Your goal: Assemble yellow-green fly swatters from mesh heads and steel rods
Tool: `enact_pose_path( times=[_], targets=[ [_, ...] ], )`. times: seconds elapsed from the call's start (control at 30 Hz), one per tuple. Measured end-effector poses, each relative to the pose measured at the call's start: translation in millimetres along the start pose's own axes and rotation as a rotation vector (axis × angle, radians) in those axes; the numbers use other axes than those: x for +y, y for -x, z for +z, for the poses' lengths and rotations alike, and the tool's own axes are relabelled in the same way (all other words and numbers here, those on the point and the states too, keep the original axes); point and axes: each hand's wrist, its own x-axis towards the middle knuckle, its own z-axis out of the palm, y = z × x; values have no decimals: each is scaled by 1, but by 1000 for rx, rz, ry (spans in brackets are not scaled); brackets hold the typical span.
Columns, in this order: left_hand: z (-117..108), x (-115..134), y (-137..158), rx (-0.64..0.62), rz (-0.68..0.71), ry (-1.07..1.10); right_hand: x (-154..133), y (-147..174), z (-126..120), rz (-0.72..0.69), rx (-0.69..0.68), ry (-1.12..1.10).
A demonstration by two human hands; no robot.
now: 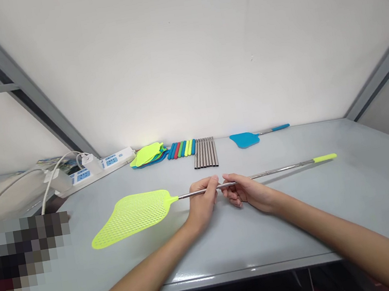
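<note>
Pinching the lime swatter (152, 206) by its rod (265, 173) in left hand (202, 205) and right hand (246, 191), close together over the table (261, 238), with head (135, 216) and handle (325, 158) already on, as on the blue swatter (245, 139) behind, and spare heads (148, 154), loose handles (182, 149) and tubes (205, 152) lying unjoined.

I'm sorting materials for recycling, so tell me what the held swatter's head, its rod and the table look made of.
Head: likely matte plastic, being thin, evenly yellow-green and perforated.
Rod: probably polished metal, silvery with bright glints.
Table: painted metal or laminate, glossy grey with reflections; the look leaves it open.
</note>
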Motion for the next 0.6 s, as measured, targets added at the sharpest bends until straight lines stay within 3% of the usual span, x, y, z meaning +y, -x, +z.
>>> enact_pose_path(
  times=[0.6],
  targets=[
    [2,-4,-1,79,-34,46,1,-1,1,5,-16,20]
  ],
)
